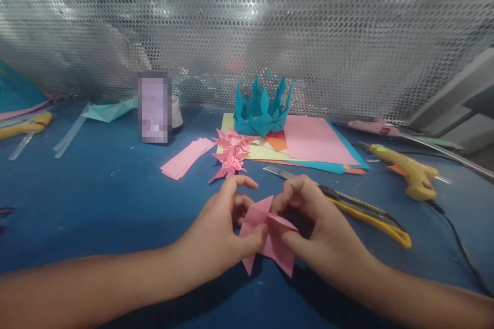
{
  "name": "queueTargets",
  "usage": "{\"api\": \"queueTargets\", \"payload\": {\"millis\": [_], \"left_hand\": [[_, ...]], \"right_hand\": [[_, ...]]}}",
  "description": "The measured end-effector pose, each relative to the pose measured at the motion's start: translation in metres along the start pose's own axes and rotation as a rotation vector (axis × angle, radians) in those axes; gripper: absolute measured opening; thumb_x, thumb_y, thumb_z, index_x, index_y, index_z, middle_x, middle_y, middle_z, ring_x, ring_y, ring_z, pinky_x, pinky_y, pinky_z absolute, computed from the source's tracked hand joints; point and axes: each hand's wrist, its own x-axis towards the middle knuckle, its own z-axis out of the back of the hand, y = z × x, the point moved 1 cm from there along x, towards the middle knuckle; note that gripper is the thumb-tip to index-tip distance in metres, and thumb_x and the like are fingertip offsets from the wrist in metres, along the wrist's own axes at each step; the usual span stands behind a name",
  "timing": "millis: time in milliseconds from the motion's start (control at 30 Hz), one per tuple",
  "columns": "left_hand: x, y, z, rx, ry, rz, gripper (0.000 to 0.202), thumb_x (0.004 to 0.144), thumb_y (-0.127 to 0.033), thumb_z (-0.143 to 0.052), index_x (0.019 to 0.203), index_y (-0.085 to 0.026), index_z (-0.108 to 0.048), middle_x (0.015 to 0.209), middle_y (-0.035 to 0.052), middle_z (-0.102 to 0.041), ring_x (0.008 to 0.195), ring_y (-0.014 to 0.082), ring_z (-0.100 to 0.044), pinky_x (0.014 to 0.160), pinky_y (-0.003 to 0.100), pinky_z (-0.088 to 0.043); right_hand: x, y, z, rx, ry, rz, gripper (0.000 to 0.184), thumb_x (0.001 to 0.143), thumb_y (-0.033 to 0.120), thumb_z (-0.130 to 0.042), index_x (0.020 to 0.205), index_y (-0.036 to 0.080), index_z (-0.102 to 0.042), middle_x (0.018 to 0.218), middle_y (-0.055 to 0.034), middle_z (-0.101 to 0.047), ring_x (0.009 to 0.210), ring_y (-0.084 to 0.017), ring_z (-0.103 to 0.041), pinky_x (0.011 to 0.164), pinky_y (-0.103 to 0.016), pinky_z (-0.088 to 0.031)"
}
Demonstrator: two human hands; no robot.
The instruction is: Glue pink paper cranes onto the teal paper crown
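A pink folded paper [276, 249] with several pointed corners is held between both hands just above the blue table. My left hand [227, 226] pinches its left side, thumb on the near face and index finger raised off it. On the right side, my right hand [309, 221] grips a folded flap between thumb and bent fingers. Some fingertips are hidden behind the paper. Beyond the hands lies a cluster of pink folded paper pieces [232, 154], with a stack of pink paper strips [187, 158] to its left.
A blue paper crown [262, 115] stands on coloured sheets [320, 141] at the back. Right of my hands lie a yellow box cutter [370, 218], blade out, and a yellow glue gun [409, 169] with a cord. A phone [155, 110] stands upright before the perforated metal panel [216, 25].
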Motion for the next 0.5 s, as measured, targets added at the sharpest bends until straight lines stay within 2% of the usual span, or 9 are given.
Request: {"api": "queueTargets", "payload": {"millis": [167,400,500], "left_hand": [[-0.0009,0.0007,-0.0002,0.072,-0.022,-0.017,0.032,0.076,-0.019,-0.056,0.103,-0.024,-0.040,0.073,-0.0038,-0.052,0.060,0.0093,-0.049,0.055,0.023,-0.041],[-0.0018,-0.0006,-0.0003,0.109,-0.013,-0.040,0.033,0.075,-0.018,-0.057,0.103,-0.023,-0.042,0.063,-0.0074,-0.044,0.052,0.0077,-0.041,0.047,0.020,-0.034],[-0.0002,-0.0009,0.0013,0.204,0.003,-0.027,0.016,0.075,-0.021,-0.057,0.089,-0.020,-0.049,0.065,-0.0059,-0.045,0.053,0.0077,-0.039,0.047,0.020,-0.032]], "right_hand": [[0.0004,0.0002,0.0007,-0.074,0.004,0.046,0.026,0.071,0.003,-0.047,0.085,0.023,-0.039,0.076,0.0019,-0.055,0.070,-0.012,-0.058,0.065,-0.026,-0.049],[0.0015,-0.0004,0.0004,-0.092,-0.002,0.037,0.023,0.074,0.006,-0.046,0.086,0.023,-0.038,0.076,0.0015,-0.056,0.071,-0.013,-0.059,0.064,-0.027,-0.049],[0.0008,0.0001,0.0015,-0.125,-0.025,0.059,0.021,0.075,0.006,-0.047,0.084,0.023,-0.038,0.076,0.0017,-0.054,0.070,-0.013,-0.058,0.065,-0.028,-0.049]]}}
